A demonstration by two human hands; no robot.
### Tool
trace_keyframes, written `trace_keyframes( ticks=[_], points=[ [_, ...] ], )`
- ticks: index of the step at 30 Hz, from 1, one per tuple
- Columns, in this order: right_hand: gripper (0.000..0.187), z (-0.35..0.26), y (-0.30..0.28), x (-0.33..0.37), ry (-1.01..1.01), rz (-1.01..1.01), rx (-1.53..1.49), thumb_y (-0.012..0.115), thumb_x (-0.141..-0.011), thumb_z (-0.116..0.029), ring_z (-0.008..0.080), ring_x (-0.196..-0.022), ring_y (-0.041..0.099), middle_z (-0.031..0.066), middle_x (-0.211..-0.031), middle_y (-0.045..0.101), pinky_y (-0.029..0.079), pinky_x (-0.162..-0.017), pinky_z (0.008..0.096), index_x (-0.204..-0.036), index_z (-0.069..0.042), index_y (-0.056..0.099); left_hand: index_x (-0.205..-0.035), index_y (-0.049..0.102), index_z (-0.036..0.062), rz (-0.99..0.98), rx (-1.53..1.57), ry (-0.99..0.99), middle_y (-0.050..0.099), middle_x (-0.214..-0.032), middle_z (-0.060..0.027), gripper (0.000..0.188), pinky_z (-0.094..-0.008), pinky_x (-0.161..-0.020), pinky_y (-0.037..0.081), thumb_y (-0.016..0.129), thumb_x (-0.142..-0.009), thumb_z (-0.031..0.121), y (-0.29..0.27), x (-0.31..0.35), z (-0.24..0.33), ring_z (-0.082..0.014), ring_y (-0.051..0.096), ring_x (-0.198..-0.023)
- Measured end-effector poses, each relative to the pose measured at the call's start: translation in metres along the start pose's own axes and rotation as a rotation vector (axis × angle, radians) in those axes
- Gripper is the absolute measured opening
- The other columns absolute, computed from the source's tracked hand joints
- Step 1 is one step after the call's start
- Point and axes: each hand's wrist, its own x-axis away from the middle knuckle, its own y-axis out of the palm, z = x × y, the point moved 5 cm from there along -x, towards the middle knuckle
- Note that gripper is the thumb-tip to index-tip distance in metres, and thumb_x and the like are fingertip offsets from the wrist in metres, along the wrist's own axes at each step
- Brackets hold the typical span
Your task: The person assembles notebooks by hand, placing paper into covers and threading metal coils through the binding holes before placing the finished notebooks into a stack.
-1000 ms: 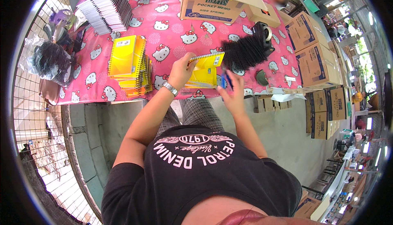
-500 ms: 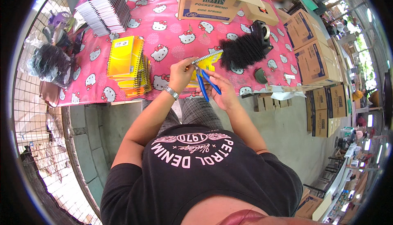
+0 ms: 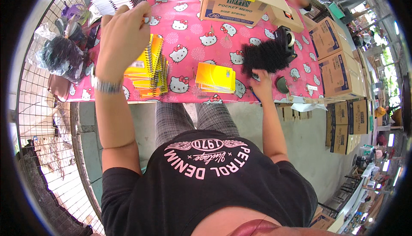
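My left hand (image 3: 122,38) is raised over the pile of yellow spiral notebooks (image 3: 154,71), covering part of it. Its fingers curl downward, and whatever they may hold is hidden. My right hand (image 3: 262,83) is at the near edge of a heap of black binding coils (image 3: 262,58), fingertips touching it. In that hand are pliers (image 3: 254,93); only a bit of blue handle and a small grey part show. Between my hands lies a small stack of yellow notebooks (image 3: 214,76) on the pink patterned tablecloth (image 3: 189,66).
White-paged spiral notebooks (image 3: 122,0) are piled at the far left, near a plastic-wrapped bundle (image 3: 62,60). An open cardboard box (image 3: 227,8) stands at the back. A tape dispenser (image 3: 288,43) and a dark green round object (image 3: 282,84) sit right, near stacked cartons (image 3: 339,73).
My left hand has swung left and up, away from the notebook it held by its spiral. My right hand has moved right with the pliers to the black coils. The small yellow stack is uncovered.
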Motion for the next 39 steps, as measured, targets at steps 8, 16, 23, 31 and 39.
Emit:
trace_keyframes(
  ticks=[8, 16, 23, 31, 39],
  points=[
    [0.032, -0.003, 0.057, -0.075, 0.431, -0.074, 0.259, 0.072, -0.082, -0.030, 0.0369, -0.100, 0.063, 0.0198, -0.106, 0.062, 0.054, -0.080, 0.0483, -0.097, -0.005, 0.061, -0.129, 0.044, 0.0140, -0.289, -0.191, -0.108, 0.052, -0.134, -0.0128, 0.044, -0.0540, -0.099, 0.041, 0.054, -0.087, 0.017, 0.116, 0.013, -0.034, -0.0343, 0.045, -0.129],
    [0.026, 0.016, 0.047, -0.089, 0.370, -0.143, 0.298, 0.070, -0.083, -0.025, 0.0357, -0.092, 0.066, 0.0175, -0.099, 0.065, 0.055, -0.077, 0.0445, -0.098, -0.005, 0.062, -0.111, 0.061, 0.0074, -0.248, 0.401, 0.464, 0.060, -0.115, -0.0101, 0.035, -0.0421, -0.093, 0.047, 0.068, -0.079, 0.019, 0.164, 0.077, 0.127, -0.0281, 0.055, -0.113],
    [0.028, 0.004, 0.001, -0.092, 0.225, 0.182, 0.139, 0.059, -0.081, -0.004, 0.0344, -0.085, 0.065, 0.0187, -0.108, 0.058, 0.054, -0.076, 0.0419, -0.108, -0.008, 0.064, -0.102, 0.061, 0.0073, -0.468, 0.228, 0.631, 0.063, -0.097, -0.0071, 0.025, -0.0384, -0.080, 0.053, 0.062, -0.078, 0.015, 0.236, 0.106, 0.146, -0.0241, 0.062, -0.097],
    [0.031, -0.081, -0.015, -0.025, 0.081, -0.187, -0.663, 0.063, -0.092, -0.016, 0.0156, -0.092, 0.059, 0.0069, -0.101, 0.062, 0.046, -0.085, 0.0271, -0.121, -0.008, 0.065, -0.104, 0.059, 0.0088, -0.159, 0.355, 0.486, 0.063, -0.097, -0.0086, 0.026, -0.0418, -0.086, 0.046, 0.059, -0.078, 0.010, 0.216, 0.064, 0.133, -0.0268, 0.060, -0.095],
    [0.021, -0.086, -0.015, -0.016, 0.088, 0.041, -0.561, 0.068, -0.085, -0.006, 0.0185, -0.086, 0.061, 0.0071, -0.097, 0.060, 0.049, -0.072, 0.0289, -0.106, -0.008, 0.069, -0.099, 0.060, 0.0096, -0.055, 0.389, 0.427, 0.063, -0.091, -0.0057, 0.018, -0.0402, -0.085, 0.041, 0.061, -0.088, 0.024, 0.226, 0.055, 0.140, -0.0248, 0.059, -0.089]
  ],
)
